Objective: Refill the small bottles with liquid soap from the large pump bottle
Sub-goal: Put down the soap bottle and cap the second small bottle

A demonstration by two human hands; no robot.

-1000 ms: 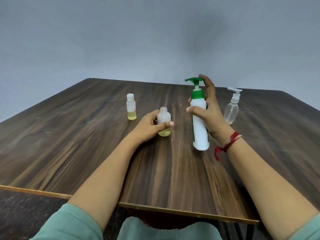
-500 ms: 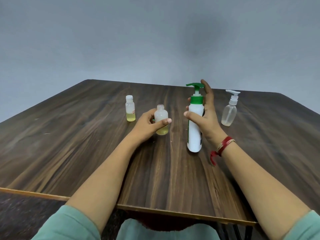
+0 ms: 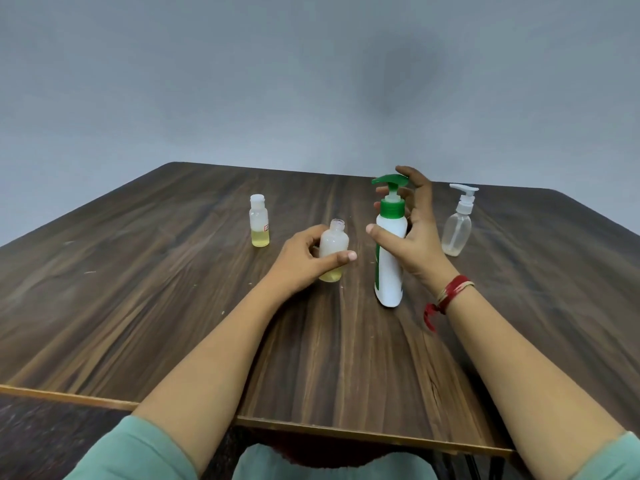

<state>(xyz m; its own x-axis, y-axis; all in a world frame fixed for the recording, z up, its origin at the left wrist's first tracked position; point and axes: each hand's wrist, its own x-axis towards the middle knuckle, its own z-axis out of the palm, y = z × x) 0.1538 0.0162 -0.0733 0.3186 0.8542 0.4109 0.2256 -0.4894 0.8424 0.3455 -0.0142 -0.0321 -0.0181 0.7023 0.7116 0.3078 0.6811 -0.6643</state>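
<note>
Dark wood-grain tabletop (image 3: 173, 306), plain grey wall (image 3: 207, 81) behind.

Landmark: tall white plastic pump bottle with green collar and green pump head (image 3: 389, 261), near table centre, roughly upright, nozzle pointing left. Cannot tell whether base touches wood.

Right hand (image 3: 417, 247): grips landmark from its right side, thumb across front of white body, fingers curled behind neck, forefinger up at back of pump head. Red thread band (image 3: 450, 292) on that wrist.

Left hand (image 3: 303, 261): holds small translucent plastic bottle (image 3: 333, 242), uncapped, just left of landmark. Thumb across front, fingers wrapped behind. Shallow yellow liquid at bottom. Open neck lower than nozzle and apart from it.

Further left of landmark, slightly farther back: small clear capped bottle (image 3: 259, 223), yellow liquid in lower part, standing alone.

Right of landmark, beyond right hand: clear oval bottle with white pump (image 3: 456, 230), nearly empty.

Pale green sleeves (image 3: 138, 452) at near edge.
</note>
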